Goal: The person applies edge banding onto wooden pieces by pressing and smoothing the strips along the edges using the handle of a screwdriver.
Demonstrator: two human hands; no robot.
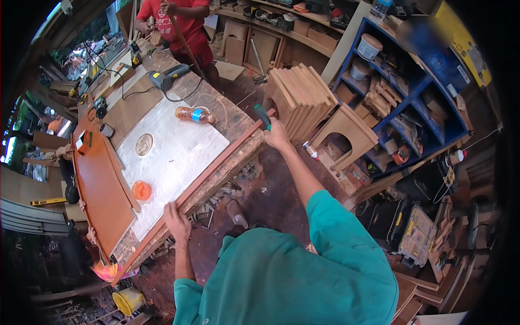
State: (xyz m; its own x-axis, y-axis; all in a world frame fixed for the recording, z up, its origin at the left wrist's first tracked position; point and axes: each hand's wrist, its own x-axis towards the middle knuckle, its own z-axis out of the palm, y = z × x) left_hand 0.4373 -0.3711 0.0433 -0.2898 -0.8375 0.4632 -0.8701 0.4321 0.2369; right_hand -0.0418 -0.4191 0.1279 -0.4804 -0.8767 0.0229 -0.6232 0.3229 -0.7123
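A long reddish-brown wooden strip (216, 162) lies along the near edge of the workbench (230, 111). My left hand (177, 223) rests on this strip with its fingers stretched over it. At the strip's far end, my right hand (277, 134) is closed around a tool with a green and dark handle (262, 115); its working end cannot be made out. Beyond the strip lies a pale, whitish board (176, 157). On it are a round orange-topped container (141, 190), a roll of tape (144, 144) and a plastic bottle (195, 115) on its side.
An orange-brown panel (100, 187) lies at the left, with another person's hands (91, 235) at its edge. A person in red (176, 24) stands beyond the bench. A corded power tool (168, 77), stacked arched wooden panels (303, 100) and a blue shelf (417, 100) are around.
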